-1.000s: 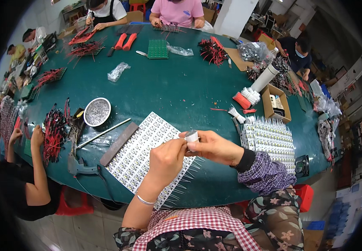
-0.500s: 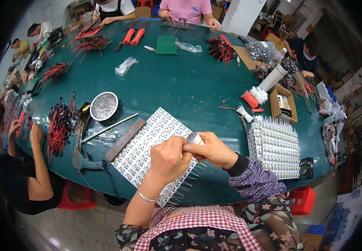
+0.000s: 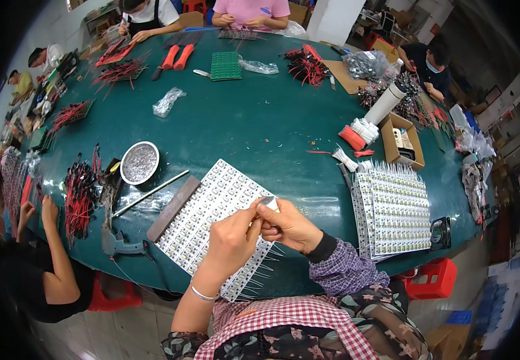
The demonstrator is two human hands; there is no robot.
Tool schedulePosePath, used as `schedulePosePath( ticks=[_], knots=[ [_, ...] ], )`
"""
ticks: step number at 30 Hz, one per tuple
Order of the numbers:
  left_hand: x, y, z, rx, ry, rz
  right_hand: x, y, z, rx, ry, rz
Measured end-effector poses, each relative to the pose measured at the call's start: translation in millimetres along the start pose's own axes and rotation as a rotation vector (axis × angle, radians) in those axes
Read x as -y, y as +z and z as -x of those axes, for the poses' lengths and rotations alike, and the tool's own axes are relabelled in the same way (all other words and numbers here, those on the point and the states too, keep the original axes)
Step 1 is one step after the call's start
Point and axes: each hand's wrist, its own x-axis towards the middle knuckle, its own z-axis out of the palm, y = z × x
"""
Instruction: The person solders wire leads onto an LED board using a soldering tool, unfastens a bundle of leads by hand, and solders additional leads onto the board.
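A white bundle [image 3: 270,205] is clamped in the right hand [image 3: 294,229], apparently braced by the touching, pinched-shut left hand [image 3: 231,237], above a circuit-board panel [image 3: 194,243].

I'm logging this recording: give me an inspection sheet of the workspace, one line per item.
Surface: green tabletop, small scraps scattered on it.
Job's things: small white bundle with a grey end; white circuit-board sheet beneath the left hand, grey-brown bar along its left edge.
Clutter: bowl of silvery bits, thermos, stacked circuit boards.
Hands: right hand holds the bundle; left fingers meet it, their grip unclear.
Cables: dark cable beside the pistol-grip tool; red-and-black wires heaped left.
Surroundings: co-workers around the table; red stool at right.
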Motion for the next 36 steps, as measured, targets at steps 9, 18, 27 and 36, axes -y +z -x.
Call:
schedulePosePath(
  ticks=[9, 18, 27, 36],
  knots=[
    [-1, 5, -1, 0.081, 0.046, -0.064, 0, -4, 2, 0.054, -0.073, 0.184],
    [14, -4, -4, 0.109, 0.109, -0.196, -4, -1, 2, 0.054, 0.109, 0.014],
    [124, -63, -44, -0.093, -0.224, -0.525, 6, -61, -25, -0.319, -0.299, 0.747],
    [106, -76, -24, 0.018, -0.464, -0.619, 35, -127, -116, -0.715, -0.562, 1.695]
  ],
)
